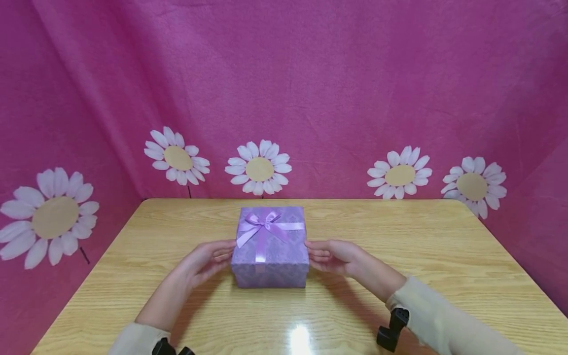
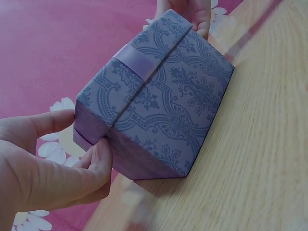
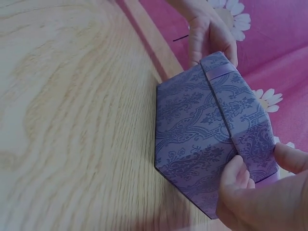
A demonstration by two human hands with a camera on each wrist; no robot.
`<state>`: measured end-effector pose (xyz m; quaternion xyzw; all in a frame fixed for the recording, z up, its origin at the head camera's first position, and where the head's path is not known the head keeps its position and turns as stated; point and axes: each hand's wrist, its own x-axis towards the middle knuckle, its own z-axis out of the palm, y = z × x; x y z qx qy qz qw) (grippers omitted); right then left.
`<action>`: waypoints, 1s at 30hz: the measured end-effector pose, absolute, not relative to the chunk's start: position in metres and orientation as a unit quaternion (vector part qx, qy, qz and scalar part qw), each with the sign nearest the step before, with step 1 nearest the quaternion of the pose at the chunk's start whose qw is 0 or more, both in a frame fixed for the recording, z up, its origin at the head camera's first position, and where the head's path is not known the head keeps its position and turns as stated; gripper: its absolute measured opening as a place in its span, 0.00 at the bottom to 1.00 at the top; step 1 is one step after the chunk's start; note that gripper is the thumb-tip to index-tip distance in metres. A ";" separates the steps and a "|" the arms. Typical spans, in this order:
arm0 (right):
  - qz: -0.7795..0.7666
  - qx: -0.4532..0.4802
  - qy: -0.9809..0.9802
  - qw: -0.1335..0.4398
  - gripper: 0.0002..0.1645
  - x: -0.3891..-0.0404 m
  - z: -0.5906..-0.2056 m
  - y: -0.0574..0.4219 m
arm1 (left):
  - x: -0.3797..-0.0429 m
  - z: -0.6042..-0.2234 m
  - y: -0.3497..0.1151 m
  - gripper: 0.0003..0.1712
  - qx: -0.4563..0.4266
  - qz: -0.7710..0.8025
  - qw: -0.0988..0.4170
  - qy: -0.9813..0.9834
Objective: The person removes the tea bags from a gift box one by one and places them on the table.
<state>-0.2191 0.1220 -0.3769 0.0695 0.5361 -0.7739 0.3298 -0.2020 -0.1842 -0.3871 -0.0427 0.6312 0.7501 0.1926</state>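
A lilac gift box (image 1: 271, 273) with a damask pattern sits on the wooden table. Its lid (image 1: 288, 241) is on, topped by a satin ribbon bow (image 1: 265, 223). On the box's left side my left hand (image 1: 206, 259) grips the lid. One digit meets the lid's upper edge in the left wrist view, and bent fingers (image 2: 101, 154) sit at its lower rim. My right hand (image 1: 335, 256) holds the lid likewise from the right. In the right wrist view its fingertips (image 3: 235, 166) touch the rim, where lid and base meet.
The light wood table (image 1: 399, 236) spreads around the box. A magenta cloth (image 1: 310, 88) with white daisies (image 1: 259, 168) hangs behind and at the sides. Black straps (image 1: 393, 329) show at both sleeves. Glare (image 1: 300, 340) marks the table's front.
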 end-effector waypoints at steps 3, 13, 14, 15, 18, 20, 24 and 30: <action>-0.772 0.073 0.536 0.334 0.06 -0.215 -0.377 0.128 | -0.201 -0.388 -0.182 0.24 -0.030 0.747 0.199 0.634; -0.776 0.063 0.524 0.345 0.05 -0.197 -0.376 0.147 | -0.187 -0.388 -0.171 0.09 -0.010 0.750 0.222 0.623; -0.774 0.060 0.527 0.345 0.07 -0.196 -0.375 0.148 | -0.186 -0.387 -0.169 0.09 -0.012 0.750 0.222 0.622; -0.774 0.061 0.527 0.345 0.09 -0.195 -0.375 0.149 | -0.185 -0.387 -0.168 0.08 -0.015 0.751 0.223 0.622; -0.773 0.065 0.529 0.344 0.10 -0.192 -0.374 0.153 | -0.183 -0.385 -0.164 0.11 -0.021 0.751 0.226 0.620; -0.772 0.066 0.530 0.344 0.09 -0.190 -0.374 0.157 | -0.182 -0.383 -0.161 0.16 -0.021 0.750 0.230 0.620; -0.771 0.057 0.527 0.352 0.08 -0.187 -0.374 0.164 | -0.180 -0.381 -0.157 0.22 -0.025 0.750 0.239 0.616; -0.765 0.032 0.537 0.353 0.06 -0.181 -0.375 0.174 | -0.177 -0.380 -0.152 0.23 -0.013 0.748 0.257 0.612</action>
